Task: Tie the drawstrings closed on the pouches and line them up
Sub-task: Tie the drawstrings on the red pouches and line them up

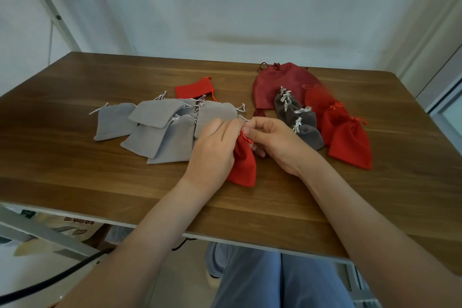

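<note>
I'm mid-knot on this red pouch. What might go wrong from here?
1. The left hand and right hand pinch the red pouch only at its neck, so the thin cord may slip and leave the knot loose.
2. The left hand overlaps the loose grey pouches; pulling may drag them.
3. The tied row is crowded, so adding one may knock it crooked.

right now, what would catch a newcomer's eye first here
The left hand and right hand meet mid wooden table, pinching the gathered neck of a small red pouch. To their left sprawls an overlapping pile of flat grey pouches. To their right lie cinched dark grey pouches and red ones, near a big dark red bag.
</note>
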Demonstrator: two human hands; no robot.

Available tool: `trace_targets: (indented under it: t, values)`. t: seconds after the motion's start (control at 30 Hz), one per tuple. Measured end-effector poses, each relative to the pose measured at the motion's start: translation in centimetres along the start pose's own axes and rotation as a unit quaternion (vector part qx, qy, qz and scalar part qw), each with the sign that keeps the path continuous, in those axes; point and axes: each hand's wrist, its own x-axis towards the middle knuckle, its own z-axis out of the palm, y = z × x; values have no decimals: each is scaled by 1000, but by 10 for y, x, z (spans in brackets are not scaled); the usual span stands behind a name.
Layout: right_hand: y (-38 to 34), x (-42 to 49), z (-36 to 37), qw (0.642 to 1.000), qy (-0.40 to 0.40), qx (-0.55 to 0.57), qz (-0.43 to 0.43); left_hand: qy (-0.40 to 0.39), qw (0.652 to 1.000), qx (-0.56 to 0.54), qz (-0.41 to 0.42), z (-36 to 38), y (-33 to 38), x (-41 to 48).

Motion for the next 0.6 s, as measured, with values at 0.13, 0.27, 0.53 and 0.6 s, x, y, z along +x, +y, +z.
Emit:
trace_targets:
  t: [0.13, 0.27, 0.53, 0.6]
  values:
    - [1, -1, 2, 1000, 1, 2, -9, 20, 997, -48, -50, -2, 2, 3]
    - [0, -3, 3, 1000, -10, -4, -29, 8, 985, -101, -139, -4, -2, 4]
    - [1, -4, 2, 999, -18, -11, -39, 11, 994, -48, -97, 0, -5, 4]
    - [1, -4, 3, 999, -6, -13, -34, 6, 997, -24, -75, 0, -4, 4]
